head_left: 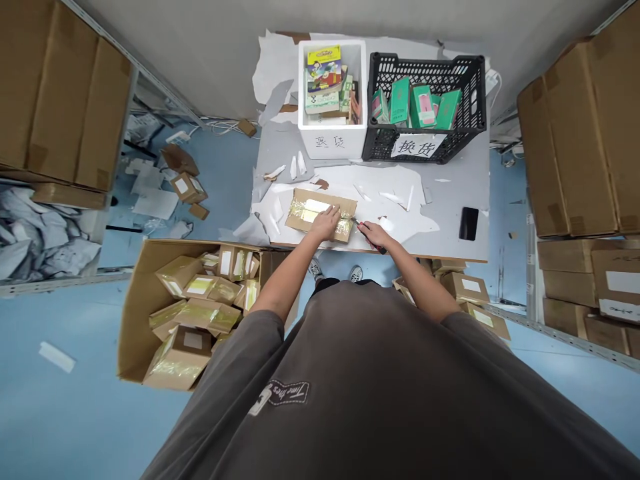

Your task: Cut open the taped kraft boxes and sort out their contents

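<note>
A small cardboard parcel (300, 214) with shiny yellowish tape and a white label lies near the front edge of the table. My left hand (326, 223) rests flat on top of it, holding nothing. Just to the right, my right hand (375, 234) is wrapped round a red and black cutter (381, 249). The cutter's tip meets the parcel's right end.
Behind the parcel stand a white foam box (331, 143) of small packs and a black crate (373, 143) of green boxes. A phone (469, 223) lies at the right. A large carton (131, 313) of taped parcels stands left; paper scraps litter the table (450, 248).
</note>
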Motion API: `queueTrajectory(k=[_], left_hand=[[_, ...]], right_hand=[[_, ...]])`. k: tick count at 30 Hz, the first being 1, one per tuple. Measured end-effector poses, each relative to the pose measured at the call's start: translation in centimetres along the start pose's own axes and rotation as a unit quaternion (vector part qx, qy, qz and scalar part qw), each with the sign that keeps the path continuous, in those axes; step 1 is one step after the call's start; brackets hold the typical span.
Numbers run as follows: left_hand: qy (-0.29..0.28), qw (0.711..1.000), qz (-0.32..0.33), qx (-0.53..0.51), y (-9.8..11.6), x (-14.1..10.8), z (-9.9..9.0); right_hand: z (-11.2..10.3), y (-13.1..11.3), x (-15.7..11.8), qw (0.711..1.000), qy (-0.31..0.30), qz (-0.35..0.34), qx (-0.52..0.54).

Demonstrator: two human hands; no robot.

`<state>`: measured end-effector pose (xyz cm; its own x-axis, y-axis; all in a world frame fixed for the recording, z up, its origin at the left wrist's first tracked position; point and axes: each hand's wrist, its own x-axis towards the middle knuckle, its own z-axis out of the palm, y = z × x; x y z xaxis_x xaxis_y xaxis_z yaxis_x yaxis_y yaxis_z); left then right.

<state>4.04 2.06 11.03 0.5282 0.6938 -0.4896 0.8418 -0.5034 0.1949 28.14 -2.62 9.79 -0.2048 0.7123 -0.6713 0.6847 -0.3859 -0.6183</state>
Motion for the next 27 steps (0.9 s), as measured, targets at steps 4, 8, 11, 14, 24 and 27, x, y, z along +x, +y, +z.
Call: queueTrajectory(k=[4,8,11,14,24,27], left_hand=[[-0.009,1.0,0.002,0.003,-0.1,0.0,0.0],[-0.01,1.0,0.005,0.0,-0.3,-0.5,0.0],[-0.021,1.0,0.012,-0.003,-0.2,-0.5,0.0],[-0.026,1.0,0.015,-0.001,-0.3,-0.3,-0.1],[-0.026,0.999,0.022,0.009,-0.8,0.0,0.3],[-0.017,0.999,0.028,0.013,-0.9,-0.2,0.3]], right_hand=[[-0.4,-1.7,0.9,0.998,-0.01,0.001,-0.06],[-0.9,-2.4,1.4,0.998,-0.038,0.027,-0.037],[-1.2,-2.1,1.2,0.995,-0.087,0.044,0.012],[-1.0,-1.8,0.7,0.991,-0.107,0.055,0.063],[1.2,-1.2,-0.4,0.98,-0.12,0.063,0.143],[1.6,-0.8,-0.5,0.977,-0.132,0.051,0.156]])
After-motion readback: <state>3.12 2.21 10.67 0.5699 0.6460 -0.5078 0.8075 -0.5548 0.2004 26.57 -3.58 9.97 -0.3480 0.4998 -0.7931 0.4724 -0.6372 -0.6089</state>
